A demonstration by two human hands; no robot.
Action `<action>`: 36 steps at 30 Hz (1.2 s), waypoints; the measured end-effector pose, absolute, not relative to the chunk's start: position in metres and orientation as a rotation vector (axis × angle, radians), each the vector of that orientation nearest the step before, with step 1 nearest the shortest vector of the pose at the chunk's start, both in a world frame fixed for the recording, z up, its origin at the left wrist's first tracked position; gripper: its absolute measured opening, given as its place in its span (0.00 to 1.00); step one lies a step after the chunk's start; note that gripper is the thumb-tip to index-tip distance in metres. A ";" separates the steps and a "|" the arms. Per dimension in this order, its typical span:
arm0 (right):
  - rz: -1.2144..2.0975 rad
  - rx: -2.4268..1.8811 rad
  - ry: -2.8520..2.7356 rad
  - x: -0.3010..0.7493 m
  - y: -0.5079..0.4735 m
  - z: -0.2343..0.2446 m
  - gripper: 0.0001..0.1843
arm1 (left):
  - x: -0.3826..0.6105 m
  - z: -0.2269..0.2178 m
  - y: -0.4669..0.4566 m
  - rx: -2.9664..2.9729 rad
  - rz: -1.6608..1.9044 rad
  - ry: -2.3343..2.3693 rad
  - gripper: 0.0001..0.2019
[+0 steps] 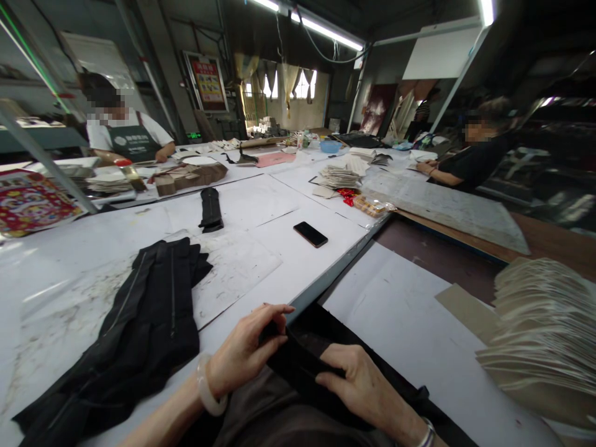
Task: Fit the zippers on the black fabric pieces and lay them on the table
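Note:
Both hands grip a piece of black fabric (298, 366) at the near edge of the white table. My left hand (249, 344), with a pale bangle at its wrist, pinches the fabric's upper left end between thumb and fingers. Lower and to the right, my right hand (356, 379) has its thumb and curled fingers closed on the same fabric. Part of the cloth trails off beneath my right forearm. To the left lies a pile of black fabric pieces with zippers (162, 298). Farther back is a small bundle of black zippered pieces (211, 208).
A phone (310, 234) lies mid-table. At right, a large fanned stack of beige sheets (544, 329) stands near a framed recess (437, 254). Beyond are paper stacks (338, 178) and a blue basin (330, 146). One co-worker (130, 133) sits far left, another (475, 149) far right.

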State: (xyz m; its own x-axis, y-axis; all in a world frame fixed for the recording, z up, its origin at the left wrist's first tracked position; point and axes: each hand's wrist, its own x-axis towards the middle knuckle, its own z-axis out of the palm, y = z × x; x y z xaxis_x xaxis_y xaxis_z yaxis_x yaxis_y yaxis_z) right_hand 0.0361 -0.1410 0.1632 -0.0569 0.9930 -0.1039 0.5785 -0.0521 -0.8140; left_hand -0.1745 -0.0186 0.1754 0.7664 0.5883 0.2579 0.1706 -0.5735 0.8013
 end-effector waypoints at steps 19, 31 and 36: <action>0.999 -1.420 -1.502 0.011 -0.133 0.152 0.22 | -0.166 0.185 -0.036 2.170 0.628 0.497 0.30; 0.828 -1.404 -1.624 0.021 -0.143 0.155 0.21 | -0.182 0.171 -0.027 1.400 0.512 0.704 0.31; 0.798 -1.399 -1.641 0.023 -0.144 0.150 0.21 | -0.164 0.170 -0.034 1.038 0.536 0.638 0.32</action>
